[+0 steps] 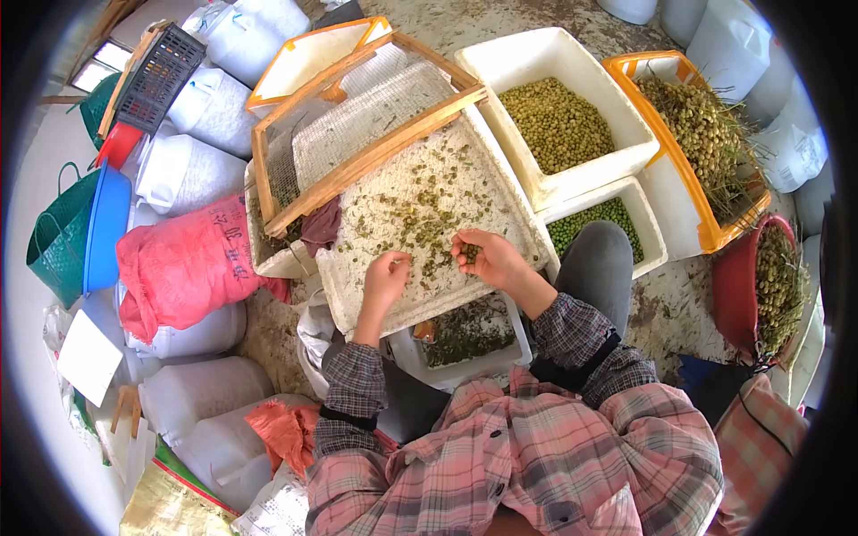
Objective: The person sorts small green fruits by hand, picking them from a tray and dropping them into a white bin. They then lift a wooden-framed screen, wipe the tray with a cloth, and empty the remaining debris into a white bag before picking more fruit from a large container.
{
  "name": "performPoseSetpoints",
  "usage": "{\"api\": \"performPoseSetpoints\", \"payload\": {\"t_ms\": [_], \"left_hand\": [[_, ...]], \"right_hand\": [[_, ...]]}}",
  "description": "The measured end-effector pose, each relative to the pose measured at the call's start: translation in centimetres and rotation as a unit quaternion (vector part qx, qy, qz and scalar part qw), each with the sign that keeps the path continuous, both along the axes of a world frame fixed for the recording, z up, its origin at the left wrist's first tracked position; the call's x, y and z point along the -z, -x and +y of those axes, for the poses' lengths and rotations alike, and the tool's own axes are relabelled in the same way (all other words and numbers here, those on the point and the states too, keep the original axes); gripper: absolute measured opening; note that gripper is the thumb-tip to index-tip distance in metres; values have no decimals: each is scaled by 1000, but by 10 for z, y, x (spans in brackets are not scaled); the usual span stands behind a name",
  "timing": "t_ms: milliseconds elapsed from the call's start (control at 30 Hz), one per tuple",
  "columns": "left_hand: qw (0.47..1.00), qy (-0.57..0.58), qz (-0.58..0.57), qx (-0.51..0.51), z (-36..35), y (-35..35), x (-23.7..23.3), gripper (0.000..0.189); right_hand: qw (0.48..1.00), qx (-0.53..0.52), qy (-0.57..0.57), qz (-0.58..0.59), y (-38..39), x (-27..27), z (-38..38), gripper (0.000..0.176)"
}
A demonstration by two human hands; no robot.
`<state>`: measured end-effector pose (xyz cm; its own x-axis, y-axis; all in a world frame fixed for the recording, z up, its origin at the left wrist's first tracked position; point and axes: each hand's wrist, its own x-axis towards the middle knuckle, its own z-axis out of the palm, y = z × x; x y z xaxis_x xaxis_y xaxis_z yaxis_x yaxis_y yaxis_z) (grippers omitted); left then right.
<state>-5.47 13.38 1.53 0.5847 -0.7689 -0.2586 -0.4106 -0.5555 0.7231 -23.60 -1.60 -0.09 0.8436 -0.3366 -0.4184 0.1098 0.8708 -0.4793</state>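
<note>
My left hand (386, 279) is over the near part of a white foam board (483, 205). Its fingertips are pinched together, and whatever they may hold is too small to make out. To its right, my right hand (492, 259) curls around a few small green-brown seed pods (469, 253), palm partly turned up. More pods and dry bits (420, 219) lie scattered over the board beyond both hands. A wood-framed mesh sieve (380, 129) rests tilted across the board's far end.
White foam boxes hold yellowish round seeds (556, 125) and green ones (597, 223). Dry stalks fill an orange-rimmed box (693, 125) and a red tub (742, 286). A bin of debris (474, 335) sits between my knees. Left are a pink sack (188, 263) and white jugs (210, 112).
</note>
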Motion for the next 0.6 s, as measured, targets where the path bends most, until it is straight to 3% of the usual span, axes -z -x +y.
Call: {"api": "performPoseSetpoints", "payload": {"t_ms": [67,200,300,333,367,433,467,533,600], "left_hand": [[998,-45,36,-6,-11,-9,-17,20],[978,73,192,-37,-45,-17,-36,21],[988,20,156,1,-64,-24,-39,22],[983,-68,-125,120,-70,-26,-32,24],[993,-72,10,90,-69,-32,-28,24],[958,-82,273,22,-70,-33,-40,24],[984,-77,148,62,-66,-38,-27,23],[984,-58,-104,134,-64,-38,-2,22],[996,-17,-13,90,-81,-25,-17,20]], "right_hand": [[1000,16,3,11,5,-14,-4,19],[997,51,47,28,15,-28,-14,17],[996,61,57,34,18,-31,-14,18],[996,61,53,31,18,-30,-15,18],[997,57,47,28,17,-28,-14,17],[997,52,46,21,18,-27,-14,17],[997,54,50,18,18,-28,-14,17],[997,53,59,11,17,-27,-14,16],[997,67,23,-5,19,-33,-16,15]]}}
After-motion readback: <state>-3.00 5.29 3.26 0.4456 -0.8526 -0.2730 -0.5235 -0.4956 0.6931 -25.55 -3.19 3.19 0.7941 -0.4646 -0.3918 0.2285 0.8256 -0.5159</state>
